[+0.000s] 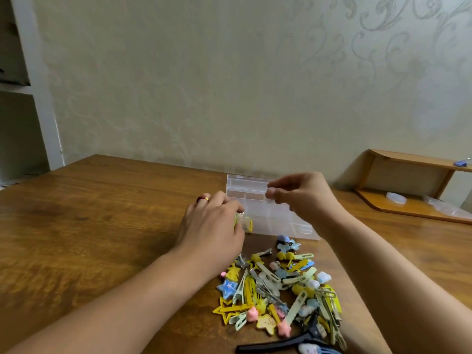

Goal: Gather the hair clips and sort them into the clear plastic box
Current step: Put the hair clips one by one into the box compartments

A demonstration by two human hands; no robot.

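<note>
On the brown wooden table (107, 213), the left hand (214, 223), wearing a ring, is pinching a small yellow and clear hair clip (244, 222) in curled fingers at the left edge of the clear plastic compartment box (258, 200). Over the box, the right hand (301, 195) is hovering with fingers curled; whether it is holding anything I cannot tell. Nearer the person, a pile of yellow, blue, green and pink hair clips (278, 290) is lying between the forearms.

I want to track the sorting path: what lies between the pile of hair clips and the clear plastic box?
In the head view, a few stray clips, a blue bow-shaped clip among them, lie between the pile of hair clips and the clear plastic box, on bare wooden table.
</note>
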